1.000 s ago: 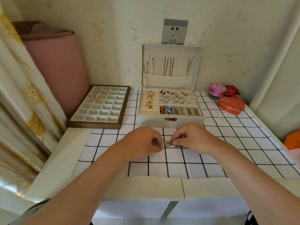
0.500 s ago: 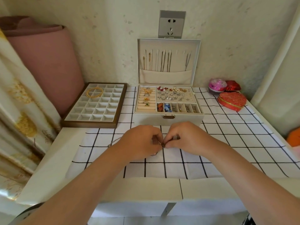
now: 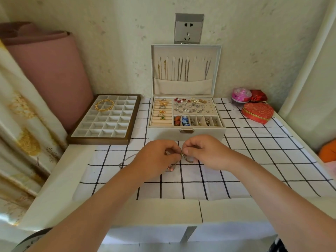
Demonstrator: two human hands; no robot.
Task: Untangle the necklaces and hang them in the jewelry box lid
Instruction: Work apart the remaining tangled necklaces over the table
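Just in front of the open cream leatherette jewelry box (image 3: 187,133), over the white black-gridded cloth (image 3: 254,160), the left hand (image 3: 158,157) and right hand (image 3: 205,153) stayed fingertip to fingertip. As half a second before, both pinched the tangled thin metal necklaces (image 3: 182,155). A grey strand (image 3: 127,160) trailed left past the left wrist, unseen a second earlier. Other hung chains (image 3: 179,70) lined the upright lid (image 3: 186,50).

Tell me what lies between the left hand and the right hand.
In the head view, a small knot of tangled necklaces bridges the gap; the left hand and right hand both pinch it above the checked cloth.
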